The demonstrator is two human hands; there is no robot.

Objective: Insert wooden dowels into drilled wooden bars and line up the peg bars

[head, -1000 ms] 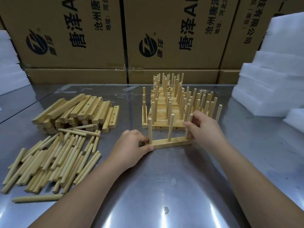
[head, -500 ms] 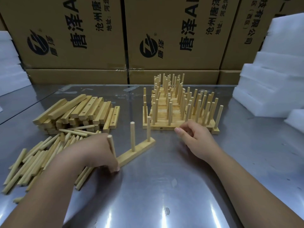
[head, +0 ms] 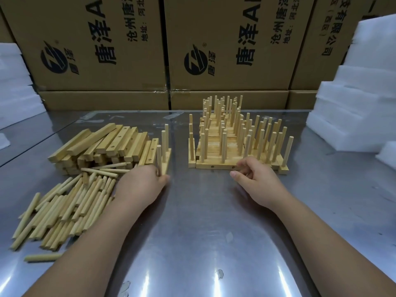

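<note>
My left hand (head: 140, 185) grips the near end of a wooden peg bar (head: 166, 161) that carries three upright dowels and points away from me, next to the stack of drilled bars (head: 107, 144). Loose dowels (head: 70, 202) lie in a heap under and left of that hand. A block of finished peg bars (head: 231, 146) stands at centre right, dowels up. In front of its near edge my right hand (head: 256, 182) hovers with fingers loosely curled, holding nothing.
Cardboard boxes (head: 225, 46) form a wall along the back of the steel table (head: 203, 232). White foam blocks (head: 353, 103) are stacked at the right, with more foam (head: 15, 86) at the left. One stray dowel (head: 42, 257) lies near the front left.
The peg bar was between both hands in front of the finished block. My right hand let go; my left swung the bar leftward until it points away, beside the drilled bars.
</note>
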